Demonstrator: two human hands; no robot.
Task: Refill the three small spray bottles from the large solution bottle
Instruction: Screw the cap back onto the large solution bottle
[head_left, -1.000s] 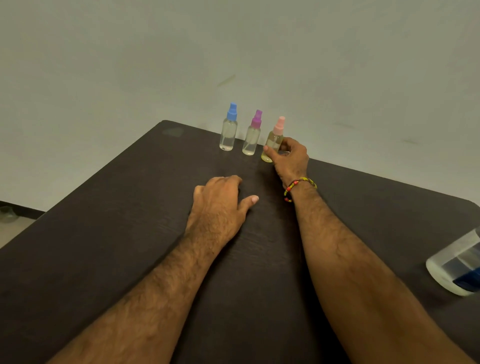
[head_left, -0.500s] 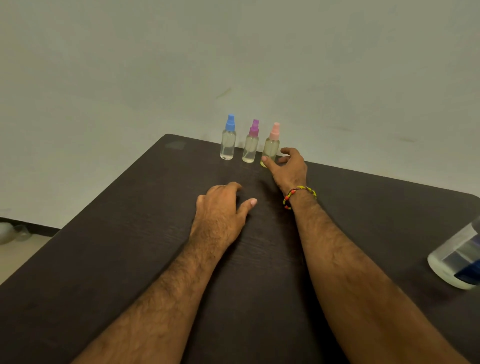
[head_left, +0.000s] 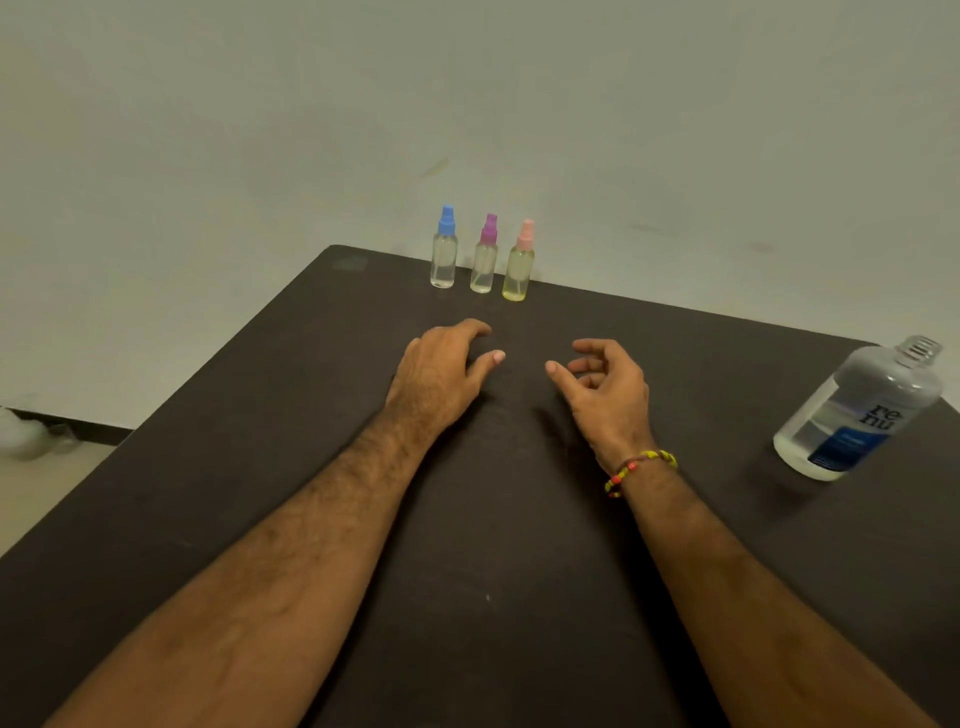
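A dark table (head_left: 208, 467) is seen set against a pale wall (head_left: 208, 130). The left hand (head_left: 441, 374) is laid palm down on the tabletop, its fingers loosely curled and nothing held in them, the thumb pointed toward the other hand. Beyond its fingertips, at the table's far edge, three small spray bottles are stood upright in a close row: the blue-capped spray bottle (head_left: 444, 249) farthest left, the purple-capped spray bottle (head_left: 484, 255) in the middle, and the pink-capped spray bottle (head_left: 520, 262), yellowish at its base, nearest the right hand's side. The right hand (head_left: 605, 389) is held just beside the left, apart from it, fingers relaxed and partly curled, nothing gripped. A beaded bracelet (head_left: 641, 470) is worn on its wrist. Well to the right of that hand, the large solution bottle (head_left: 857, 410) is stood uncapped, its blue label turned forward, untouched by either hand.
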